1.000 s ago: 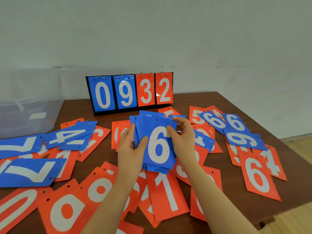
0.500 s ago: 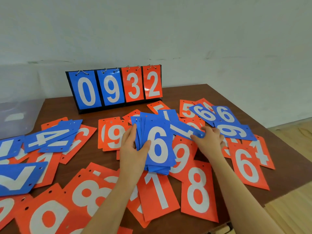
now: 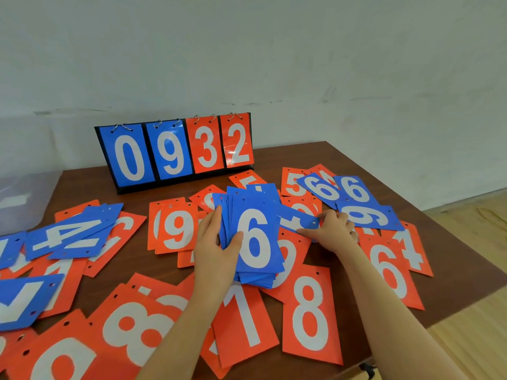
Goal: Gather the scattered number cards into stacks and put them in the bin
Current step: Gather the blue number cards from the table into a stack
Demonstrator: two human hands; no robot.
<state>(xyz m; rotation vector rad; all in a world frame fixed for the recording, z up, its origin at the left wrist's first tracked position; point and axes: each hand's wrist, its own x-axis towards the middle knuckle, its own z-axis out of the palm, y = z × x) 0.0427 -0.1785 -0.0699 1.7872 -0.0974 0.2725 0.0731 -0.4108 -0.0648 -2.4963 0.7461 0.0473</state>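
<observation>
A fanned stack of blue cards, a 6 on top, is gripped by the left hand, thumb across its face. Just right of it, a single blue card is pinched at its corner by the right hand. Orange cards are scattered beneath both hands on the worktop. A scoreboard stands beyond them; the clear bin is far left of the left hand.

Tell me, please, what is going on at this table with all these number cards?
A person is collecting scattered number cards. The left hand holds a stack of blue cards with a 6 on top, while the right hand pinches another blue card lying beside the stack. Many red and blue cards lie loose on the wooden table. A scoreboard reading 0932 stands at the back, and the clear bin sits at the far left.
</observation>
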